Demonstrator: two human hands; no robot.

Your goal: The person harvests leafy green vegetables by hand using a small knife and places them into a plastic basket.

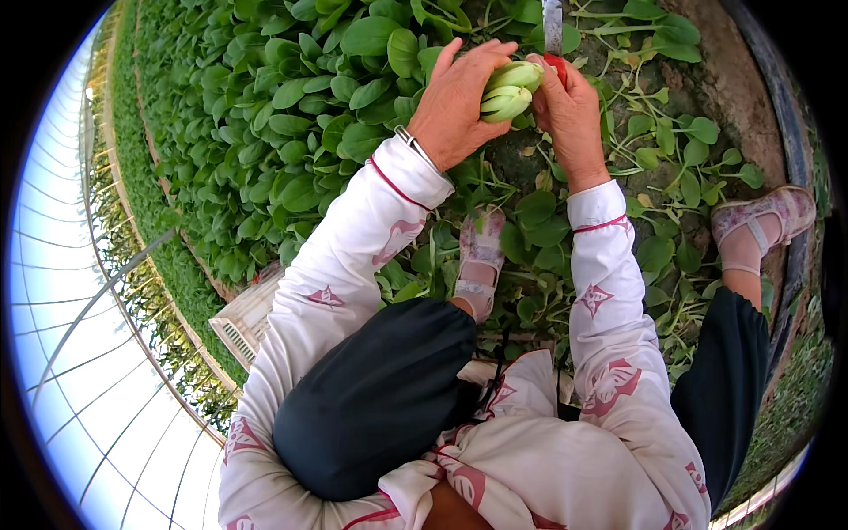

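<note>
My left hand (447, 109) is wrapped around a small bunch of bok choy (507, 99), its pale green bases turned to the right. A bangle circles that wrist. My right hand (573, 122) grips a knife (552, 30) by its red handle, with the blade pointing away from me. The right thumb and fingertips meet the bases of the bunch. Most of the bunch's leaves are hidden behind my left hand. Below both hands lie soil and detached green leaves (536, 212).
Dense rows of leafy greens (285, 112) grow at the left. Trimmed leaves (692, 139) litter the soil at the right, beside a dark curved edging (782, 119). A pale plastic crate (245, 311) sits by my left arm. My shoes (480, 248) rest among leaves and near the edging.
</note>
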